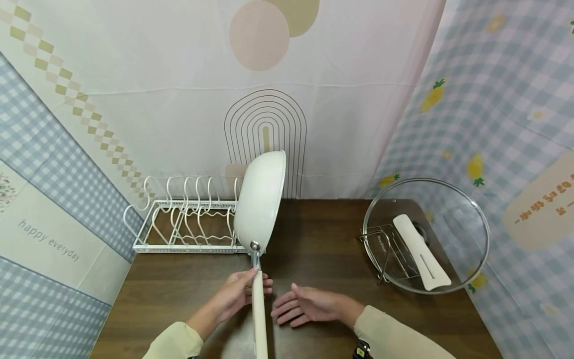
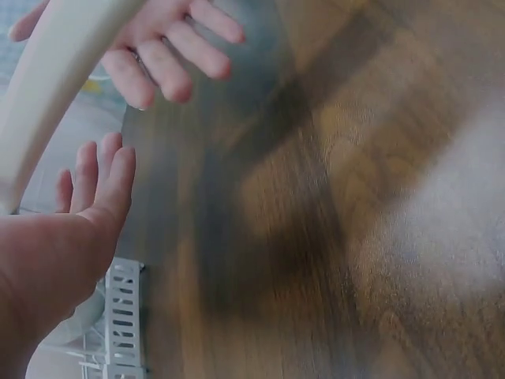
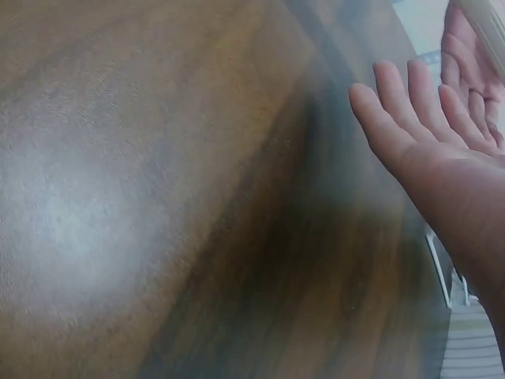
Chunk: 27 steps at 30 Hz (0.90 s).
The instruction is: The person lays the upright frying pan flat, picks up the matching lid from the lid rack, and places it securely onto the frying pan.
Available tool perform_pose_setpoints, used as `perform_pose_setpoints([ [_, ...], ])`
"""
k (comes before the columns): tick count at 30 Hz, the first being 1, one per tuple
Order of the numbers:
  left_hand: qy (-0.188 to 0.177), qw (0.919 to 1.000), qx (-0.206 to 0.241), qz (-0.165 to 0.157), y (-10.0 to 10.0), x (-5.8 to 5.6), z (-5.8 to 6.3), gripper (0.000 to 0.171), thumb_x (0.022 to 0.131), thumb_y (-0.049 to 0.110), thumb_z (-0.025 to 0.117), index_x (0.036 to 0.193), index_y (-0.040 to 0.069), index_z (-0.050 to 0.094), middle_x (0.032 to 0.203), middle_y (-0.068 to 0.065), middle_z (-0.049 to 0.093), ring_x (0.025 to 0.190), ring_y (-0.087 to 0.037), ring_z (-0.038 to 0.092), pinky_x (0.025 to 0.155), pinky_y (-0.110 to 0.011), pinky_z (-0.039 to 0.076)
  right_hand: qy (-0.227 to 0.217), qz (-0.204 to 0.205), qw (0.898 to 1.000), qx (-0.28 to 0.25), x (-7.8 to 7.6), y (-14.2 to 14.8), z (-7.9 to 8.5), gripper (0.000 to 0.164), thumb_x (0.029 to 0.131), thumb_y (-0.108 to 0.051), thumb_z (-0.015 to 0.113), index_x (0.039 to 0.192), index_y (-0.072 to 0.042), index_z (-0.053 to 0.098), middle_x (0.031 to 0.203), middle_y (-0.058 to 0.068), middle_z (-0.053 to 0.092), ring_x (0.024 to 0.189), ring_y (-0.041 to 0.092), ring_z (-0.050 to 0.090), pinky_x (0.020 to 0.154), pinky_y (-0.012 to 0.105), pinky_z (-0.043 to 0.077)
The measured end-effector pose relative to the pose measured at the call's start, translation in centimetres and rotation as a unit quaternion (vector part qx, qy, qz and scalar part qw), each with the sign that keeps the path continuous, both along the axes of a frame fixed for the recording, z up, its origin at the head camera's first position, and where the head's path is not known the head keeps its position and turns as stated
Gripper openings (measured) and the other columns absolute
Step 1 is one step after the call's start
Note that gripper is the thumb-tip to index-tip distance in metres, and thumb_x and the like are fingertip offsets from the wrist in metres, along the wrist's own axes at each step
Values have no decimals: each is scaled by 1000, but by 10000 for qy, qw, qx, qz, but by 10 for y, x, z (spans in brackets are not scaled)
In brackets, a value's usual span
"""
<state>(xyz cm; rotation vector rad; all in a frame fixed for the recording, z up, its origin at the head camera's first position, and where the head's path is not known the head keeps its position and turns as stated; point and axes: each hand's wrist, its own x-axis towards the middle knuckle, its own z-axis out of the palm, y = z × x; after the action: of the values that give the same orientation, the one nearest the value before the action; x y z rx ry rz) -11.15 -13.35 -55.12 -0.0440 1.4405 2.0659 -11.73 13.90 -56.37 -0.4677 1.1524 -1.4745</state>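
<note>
A white wok (image 1: 262,199) stands on its edge at the right end of the white wire rack (image 1: 188,248). Its long cream handle (image 1: 259,314) points toward me. My left hand (image 1: 237,293) is at the handle near its metal neck. The thumb lies along the near side, and the straight fingers (image 2: 109,178) reach past beneath it. To the right of the handle, my right hand (image 1: 309,304) is held apart from it, palm turned inward, fingers extended and nothing in them.
A glass lid (image 1: 486,234) with a white flat handle piece (image 1: 421,252) leans in a wire stand (image 1: 385,254) at the right. Patterned cloth (image 1: 350,134) hangs behind and along both sides of the brown wooden table (image 1: 323,239).
</note>
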Motion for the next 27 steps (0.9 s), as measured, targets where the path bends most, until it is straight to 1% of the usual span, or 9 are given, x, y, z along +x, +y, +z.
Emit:
perform_pose_setpoints([
  [4, -288, 9994, 154, 67, 4, 2, 0, 41, 105, 44, 58, 114, 5, 66, 110, -9, 76, 104, -23, 75, 103, -45, 56, -149, -4, 9999, 60, 6, -8, -4, 94, 104, -69, 27, 153, 12, 30, 158, 33, 38, 147, 49, 38, 119, 56, 37],
  [9, -468, 9985, 262, 78, 10, 5, 0, 41, 106, 43, 55, 114, 4, 65, 106, -8, 76, 99, -22, 75, 96, -42, 59, -326, 35, 9995, 23, 12, -17, -7, 95, 103, -69, 35, 151, 13, 31, 153, 33, 44, 145, 46, 42, 118, 54, 39],
  [12, -535, 9978, 370, 91, 13, 6, 1, 41, 107, 43, 54, 113, 4, 65, 104, -7, 77, 95, -22, 76, 90, -38, 61, -480, 37, 9988, -40, 16, -22, -10, 93, 102, -69, 40, 150, 11, 33, 143, 21, 57, 142, 41, 49, 119, 55, 38],
  [15, -610, 9971, 407, 195, 16, 6, 1, 42, 105, 44, 56, 110, 4, 65, 100, -7, 78, 91, -21, 76, 85, -36, 63, -611, 15, 9980, -139, 19, -27, -12, 89, 99, -70, 47, 146, 6, 39, 131, 4, 61, 132, 30, 57, 120, 58, 36],
  [18, -677, 9965, 358, 320, 18, 6, 3, 41, 104, 46, 57, 106, 6, 66, 96, -6, 78, 88, -20, 77, 82, -35, 63, -722, -6, 9971, -249, 20, -34, -11, 82, 96, -69, 54, 140, 0, 46, 126, 0, 63, 122, 20, 61, 119, 59, 37],
  [20, -717, 9961, 335, 381, 19, 7, 4, 41, 104, 47, 58, 104, 7, 66, 95, -6, 78, 86, -20, 77, 82, -35, 63, -721, 37, 9969, -324, 21, -39, -10, 85, 94, -69, 57, 141, 1, 47, 133, 12, 64, 120, 17, 62, 119, 56, 39],
  [23, -759, 9957, 327, 417, 21, 8, 6, 42, 103, 48, 59, 105, 7, 65, 94, -5, 78, 84, -20, 77, 81, -35, 63, -633, 154, 9970, -423, 22, -45, -10, 93, 92, -70, 57, 145, 5, 44, 146, 30, 54, 124, 18, 62, 117, 51, 44],
  [25, -789, 9955, 306, 432, 22, 9, 6, 44, 102, 49, 59, 108, 5, 65, 95, -5, 78, 82, -19, 77, 81, -35, 64, -560, 268, 9970, -470, 23, -48, -11, 101, 90, -73, 57, 149, 8, 39, 155, 33, 42, 129, 19, 60, 116, 48, 45],
  [27, -802, 9954, 258, 450, 23, 10, 6, 48, 102, 50, 59, 112, 4, 63, 96, -5, 78, 80, -19, 76, 80, -35, 64, -534, 323, 9968, -501, 25, -51, -13, 105, 88, -74, 58, 150, 8, 38, 155, 32, 43, 131, 21, 59, 115, 46, 46],
])
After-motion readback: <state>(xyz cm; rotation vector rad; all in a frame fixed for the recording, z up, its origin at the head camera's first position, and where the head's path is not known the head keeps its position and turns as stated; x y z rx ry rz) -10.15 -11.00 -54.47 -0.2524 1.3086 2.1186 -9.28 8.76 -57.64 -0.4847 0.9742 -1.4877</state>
